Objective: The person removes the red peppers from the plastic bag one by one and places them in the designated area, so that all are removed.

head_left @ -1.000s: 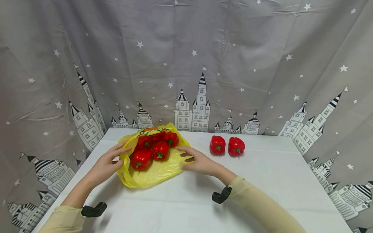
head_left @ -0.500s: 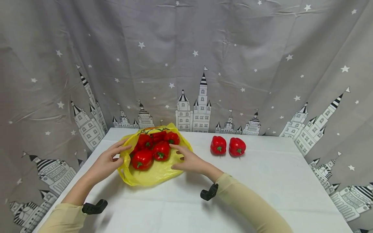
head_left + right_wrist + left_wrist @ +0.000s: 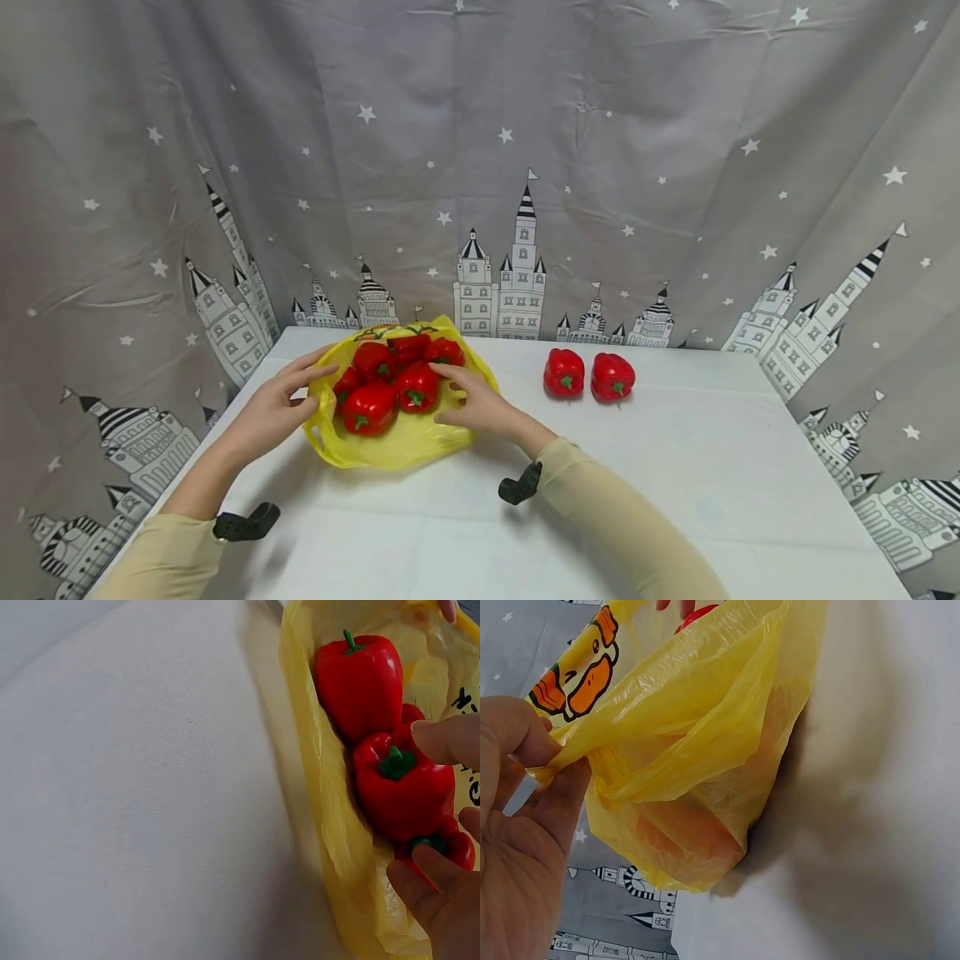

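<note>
1. Here's the left hand point(image 3: 273, 414), thumb and fingers pinching the yellow bag point(image 3: 405, 440) by its left edge.
2. The bag lies open on the white table point(image 3: 675, 475), red peppers point(image 3: 370, 409) clustered inside.
3. There's the right hand point(image 3: 483, 407), fingers parted inside the bag's mouth, right by those peppers; touching, can't tell.
4. Two loose peppers point(image 3: 564, 372) sit outside, side by side.

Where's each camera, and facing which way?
Head: on the head, facing forward and down at the crinkled yellow plastic bag; left hand, right hand, beige sleeves show.
Left wrist: on it, facing the bag; left hand pinches it.
Right wrist: on it, facing glossy red bell peppers; right hand shows.
Both wrist views share the bag.
</note>
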Available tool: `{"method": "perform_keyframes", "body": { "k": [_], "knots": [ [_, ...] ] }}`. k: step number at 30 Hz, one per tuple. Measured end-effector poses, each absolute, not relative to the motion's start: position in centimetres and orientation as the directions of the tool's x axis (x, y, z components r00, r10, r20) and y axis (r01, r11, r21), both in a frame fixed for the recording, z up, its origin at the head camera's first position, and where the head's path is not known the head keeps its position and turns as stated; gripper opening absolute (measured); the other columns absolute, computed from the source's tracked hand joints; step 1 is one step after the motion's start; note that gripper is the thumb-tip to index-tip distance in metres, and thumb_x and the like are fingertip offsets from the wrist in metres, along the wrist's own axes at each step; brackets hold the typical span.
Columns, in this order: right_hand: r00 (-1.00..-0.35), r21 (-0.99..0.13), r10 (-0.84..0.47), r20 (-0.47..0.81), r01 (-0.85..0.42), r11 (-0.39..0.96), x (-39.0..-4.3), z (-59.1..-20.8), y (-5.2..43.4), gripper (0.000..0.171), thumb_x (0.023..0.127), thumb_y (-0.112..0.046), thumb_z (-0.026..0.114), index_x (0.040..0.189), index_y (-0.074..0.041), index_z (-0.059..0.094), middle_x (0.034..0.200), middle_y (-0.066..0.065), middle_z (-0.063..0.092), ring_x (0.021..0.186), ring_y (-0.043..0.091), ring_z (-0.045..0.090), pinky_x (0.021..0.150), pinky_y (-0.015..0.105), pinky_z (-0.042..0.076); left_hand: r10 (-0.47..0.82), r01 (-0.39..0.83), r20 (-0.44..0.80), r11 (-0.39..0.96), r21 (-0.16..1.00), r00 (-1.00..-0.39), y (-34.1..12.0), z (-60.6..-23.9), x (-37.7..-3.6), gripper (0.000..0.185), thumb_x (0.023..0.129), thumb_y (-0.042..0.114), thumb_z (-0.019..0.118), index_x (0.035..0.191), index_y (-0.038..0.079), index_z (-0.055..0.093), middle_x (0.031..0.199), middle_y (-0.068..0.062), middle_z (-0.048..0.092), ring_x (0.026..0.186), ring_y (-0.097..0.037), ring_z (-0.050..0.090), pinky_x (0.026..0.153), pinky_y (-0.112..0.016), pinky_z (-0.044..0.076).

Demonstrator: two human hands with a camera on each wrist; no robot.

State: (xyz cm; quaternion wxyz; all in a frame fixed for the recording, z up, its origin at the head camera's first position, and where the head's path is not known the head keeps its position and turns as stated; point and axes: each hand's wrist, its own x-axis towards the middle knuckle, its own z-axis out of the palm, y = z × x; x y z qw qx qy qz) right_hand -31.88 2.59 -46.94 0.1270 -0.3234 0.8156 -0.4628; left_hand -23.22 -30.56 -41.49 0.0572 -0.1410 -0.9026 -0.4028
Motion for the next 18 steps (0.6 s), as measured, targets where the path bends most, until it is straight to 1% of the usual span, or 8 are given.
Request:
{"method": "perform_keyframes", "body": {
  "k": [3,5,9,11,16,18],
  "knots": [
    [-0.758,-0.828,-0.644,0.098,-0.421,0.369,-32.2,-47.1,2.2,0.082,0.089,-0.013,0.078,0.16,-0.021,0.038,0.162,0.003,0.037,0.138,0.036,0.046,0.109,0.048,0.045,0.204,0.288,0.204,0.628,0.723,-0.958,-30.5,-41.4,-23.2,0.048,0.096,-0.001,0.053,0.143,0.004,0.059,0.165,-0.005,0.031,0.144,-0.042,0.035,0.088,-0.009,0.044],
    [-0.76,-0.82,-0.642,0.097,-0.427,0.381,-32.4,-47.1,2.0,0.082,0.089,-0.013,0.078,0.16,-0.022,0.037,0.162,0.001,0.035,0.14,0.031,0.045,0.11,0.046,0.044,0.205,0.285,0.2,0.626,0.726,-0.958,-30.6,-41.4,-23.2,0.049,0.096,-0.002,0.053,0.144,0.004,0.059,0.165,-0.004,0.03,0.144,-0.042,0.035,0.088,-0.009,0.044],
    [-0.766,-0.794,-0.635,0.1,-0.446,0.413,-32.7,-47.2,1.6,0.081,0.09,-0.015,0.077,0.16,-0.025,0.037,0.164,-0.002,0.034,0.144,0.023,0.04,0.112,0.043,0.042,0.207,0.288,0.201,0.637,0.715,-0.957,-30.6,-41.5,-23.1,0.049,0.095,-0.001,0.054,0.144,0.005,0.059,0.165,-0.002,0.031,0.145,-0.039,0.035,0.091,-0.009,0.041],
    [-0.771,-0.775,-0.628,0.105,-0.459,0.434,-32.9,-47.3,1.4,0.078,0.092,-0.017,0.075,0.16,-0.026,0.038,0.164,-0.003,0.034,0.146,0.02,0.037,0.114,0.042,0.039,0.207,0.286,0.199,0.642,0.711,-0.958,-30.6,-41.5,-23.1,0.049,0.096,-0.001,0.054,0.144,0.006,0.059,0.165,-0.001,0.031,0.146,-0.038,0.034,0.093,-0.009,0.04],
    [-0.782,-0.754,-0.612,0.119,-0.472,0.457,-33.0,-47.5,0.9,0.073,0.095,-0.022,0.071,0.16,-0.027,0.038,0.164,-0.003,0.033,0.149,0.02,0.032,0.12,0.041,0.03,0.202,0.279,0.193,0.644,0.713,-0.96,-30.6,-41.6,-23.0,0.049,0.096,0.0,0.055,0.144,0.007,0.059,0.166,-0.001,0.03,0.146,-0.038,0.034,0.093,-0.01,0.04],
    [-0.782,-0.749,-0.61,0.124,-0.477,0.46,-33.2,-47.6,0.8,0.072,0.096,-0.021,0.071,0.16,-0.026,0.038,0.164,-0.003,0.033,0.149,0.02,0.032,0.12,0.041,0.029,0.198,0.273,0.189,0.646,0.713,-0.962,-30.6,-41.7,-22.9,0.049,0.096,0.0,0.055,0.145,0.007,0.059,0.166,-0.001,0.029,0.146,-0.038,0.035,0.091,-0.01,0.042]
  ]
}}
